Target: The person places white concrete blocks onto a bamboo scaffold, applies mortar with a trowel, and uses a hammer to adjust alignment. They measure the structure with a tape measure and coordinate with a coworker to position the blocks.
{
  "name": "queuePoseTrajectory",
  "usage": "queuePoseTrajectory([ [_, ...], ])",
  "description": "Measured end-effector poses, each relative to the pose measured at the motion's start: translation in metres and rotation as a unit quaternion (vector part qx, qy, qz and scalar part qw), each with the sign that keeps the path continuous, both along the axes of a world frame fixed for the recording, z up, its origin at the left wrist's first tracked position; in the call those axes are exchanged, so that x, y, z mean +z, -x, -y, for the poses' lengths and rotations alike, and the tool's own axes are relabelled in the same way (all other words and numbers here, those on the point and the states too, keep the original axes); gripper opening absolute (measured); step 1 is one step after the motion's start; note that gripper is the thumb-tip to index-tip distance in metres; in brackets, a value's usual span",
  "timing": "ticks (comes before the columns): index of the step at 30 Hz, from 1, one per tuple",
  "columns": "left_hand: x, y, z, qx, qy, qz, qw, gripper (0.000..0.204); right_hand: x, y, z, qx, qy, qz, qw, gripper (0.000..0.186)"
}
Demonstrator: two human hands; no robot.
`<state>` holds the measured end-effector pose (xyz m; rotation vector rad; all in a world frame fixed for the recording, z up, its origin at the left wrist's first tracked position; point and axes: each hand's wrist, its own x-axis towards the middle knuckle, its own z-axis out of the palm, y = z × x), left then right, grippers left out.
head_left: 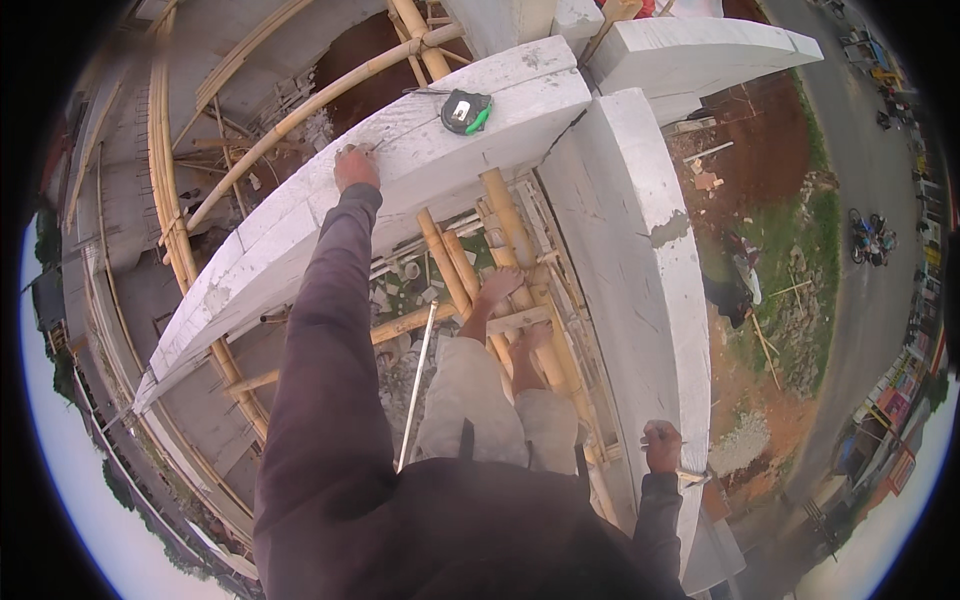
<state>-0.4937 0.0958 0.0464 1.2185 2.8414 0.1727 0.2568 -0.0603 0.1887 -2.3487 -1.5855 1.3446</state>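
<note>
My left hand (356,168), fingers curled, rests on the top of a white curved block beam (250,265); whatever small thing may be in its fingers is unclear. A black and green tape measure (466,111) lies on that beam, right of this hand. At lower right, my right hand (662,448) is closed beside a second white block wall (640,280), around something too small to name. My bare feet (500,285) stand on bamboo poles between the two blocks. A long thin white rod (420,370) slants up beside my left leg.
Bamboo scaffolding (300,110) spans the structure at upper left, high above the ground. Another white curved block (700,45) juts out at top right. Far below at right are red soil, grass (790,250) and a road (860,150) with motorbikes (870,238).
</note>
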Motion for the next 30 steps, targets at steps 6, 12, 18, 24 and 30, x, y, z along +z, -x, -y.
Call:
queuePoseTrajectory([
  [6, -0.008, 0.000, 0.001, -0.002, -0.023, -0.015, 1.000, 0.040, -0.004, 0.042, 0.009, 0.036, 0.020, 0.009, 0.999, 0.022],
  [12, 0.022, -0.045, -0.049, -0.208, -0.151, 0.112, 0.960, 0.075, -0.008, 0.094, 0.006, 0.059, -0.029, 0.044, 0.997, 0.024],
  [18, 0.020, -0.086, -0.090, -0.292, -0.055, 0.101, 0.949, 0.096, -0.024, 0.117, 0.008, -0.041, 0.030, 0.046, 0.998, 0.027],
  [24, 0.003, -0.091, -0.107, -0.244, -0.074, 0.153, 0.955, 0.095, -0.043, 0.111, 0.027, -0.110, 0.055, 0.011, 0.992, 0.029],
  [30, 0.010, -0.099, -0.130, -0.225, -0.052, 0.140, 0.963, 0.088, -0.030, 0.125, 0.021, -0.069, 0.022, -0.007, 0.997, 0.029],
])
